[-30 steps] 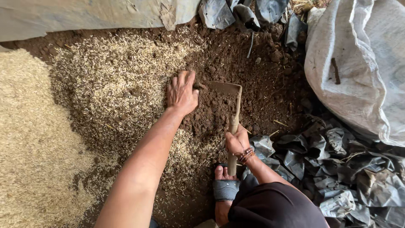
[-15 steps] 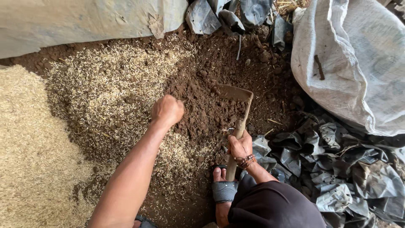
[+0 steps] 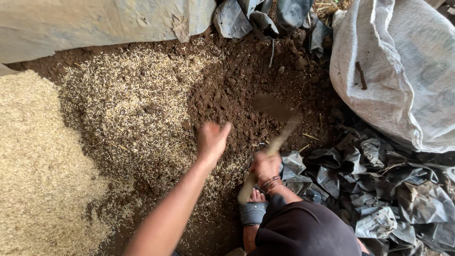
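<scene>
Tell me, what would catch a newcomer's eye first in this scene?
Probably the right hand at the centre, gripping a short hoe whose blurred blade is over the dark soil. Beside it the left hand is open and empty above the ground where soil meets a scatter of pale husks. A big husk heap fills the left edge, a grey sack the upper right.

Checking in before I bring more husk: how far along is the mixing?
Partly done: husks are scattered over the dark soil. In hand: the right hand grips a hoe over the soil; the left hand hovers empty. Left: the pale husk heap is unmixed.
</scene>
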Motion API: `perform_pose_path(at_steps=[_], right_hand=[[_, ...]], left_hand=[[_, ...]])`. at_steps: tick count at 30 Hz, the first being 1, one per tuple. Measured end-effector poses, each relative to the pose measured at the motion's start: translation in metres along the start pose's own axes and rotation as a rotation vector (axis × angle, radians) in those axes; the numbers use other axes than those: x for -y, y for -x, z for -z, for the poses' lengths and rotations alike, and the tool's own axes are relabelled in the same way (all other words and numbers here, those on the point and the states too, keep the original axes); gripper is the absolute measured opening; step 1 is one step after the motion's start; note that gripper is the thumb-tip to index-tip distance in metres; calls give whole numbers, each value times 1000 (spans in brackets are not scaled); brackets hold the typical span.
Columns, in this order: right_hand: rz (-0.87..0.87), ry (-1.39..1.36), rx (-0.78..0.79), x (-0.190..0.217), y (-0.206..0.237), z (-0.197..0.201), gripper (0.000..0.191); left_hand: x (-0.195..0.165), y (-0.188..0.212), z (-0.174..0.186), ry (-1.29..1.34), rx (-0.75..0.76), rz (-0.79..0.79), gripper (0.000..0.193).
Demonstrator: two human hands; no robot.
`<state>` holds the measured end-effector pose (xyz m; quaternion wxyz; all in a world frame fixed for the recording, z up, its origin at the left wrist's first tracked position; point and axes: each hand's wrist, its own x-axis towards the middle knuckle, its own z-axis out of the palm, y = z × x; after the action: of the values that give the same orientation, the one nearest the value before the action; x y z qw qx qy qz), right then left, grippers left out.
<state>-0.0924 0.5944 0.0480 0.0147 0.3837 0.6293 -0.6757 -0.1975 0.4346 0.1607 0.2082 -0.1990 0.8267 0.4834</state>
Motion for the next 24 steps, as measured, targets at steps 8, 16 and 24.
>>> perform_pose_path(at_steps=[8, 16, 24], right_hand=[[83, 206, 252, 38, -6, -12, 17], [149, 558, 196, 64, -42, -41, 30], [363, 287, 44, 62, -48, -42, 27]], left_hand=[[61, -9, -41, 820, -110, 659, 57], [77, -22, -59, 741, -144, 580, 20], [77, -2, -35, 502, -135, 392, 16]])
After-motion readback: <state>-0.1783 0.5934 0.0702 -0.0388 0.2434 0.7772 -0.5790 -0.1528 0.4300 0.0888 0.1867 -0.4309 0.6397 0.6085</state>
